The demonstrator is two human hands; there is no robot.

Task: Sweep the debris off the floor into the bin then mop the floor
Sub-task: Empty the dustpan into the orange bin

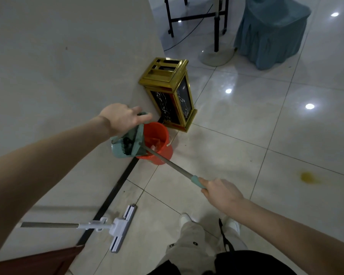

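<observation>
A teal dustpan (127,144) with a comb edge is tipped over the 9 o'clock rim of an orange bin (161,155), which stands upright on the glossy tiled floor (226,135). A grey broom handle (173,165) with a teal grip slants from the bin's mouth toward 4 o'clock. A white flat mop (120,228) lies at the bin's 7 o'clock. A yellow stain (308,177) marks the floor at 3 o'clock.

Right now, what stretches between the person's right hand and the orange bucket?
In the head view, a grey pole spans that stretch, gripped at its teal end by the right hand and reaching the orange bucket.
</observation>
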